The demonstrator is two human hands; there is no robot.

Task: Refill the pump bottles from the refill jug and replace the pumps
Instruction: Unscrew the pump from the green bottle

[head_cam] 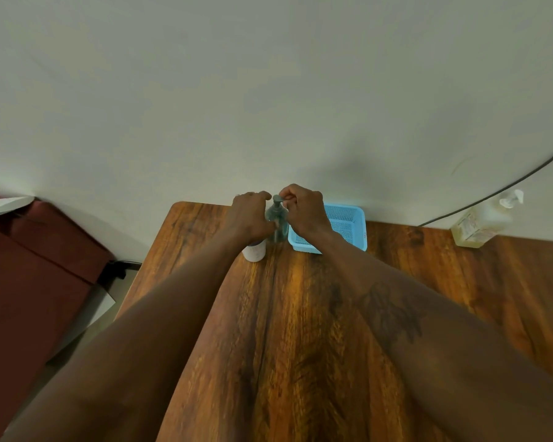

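Observation:
A dark translucent pump bottle (277, 222) stands upright at the far edge of the wooden table (316, 314), its pump head on top. My left hand (249, 215) curls around the bottle's upper body from the left. My right hand (304, 207) pinches the pump head from the right. A white bottle (254, 249) stands just left of it, half hidden under my left wrist. A large clear jug with yellowish liquid and a white pump (482, 223) stands at the far right against the wall.
A light blue plastic basket (348, 218) sits right behind my right hand. A black cable (498, 189) runs along the wall to the table's right. A dark red seat (29, 266) lies left of the table. The wall is close behind.

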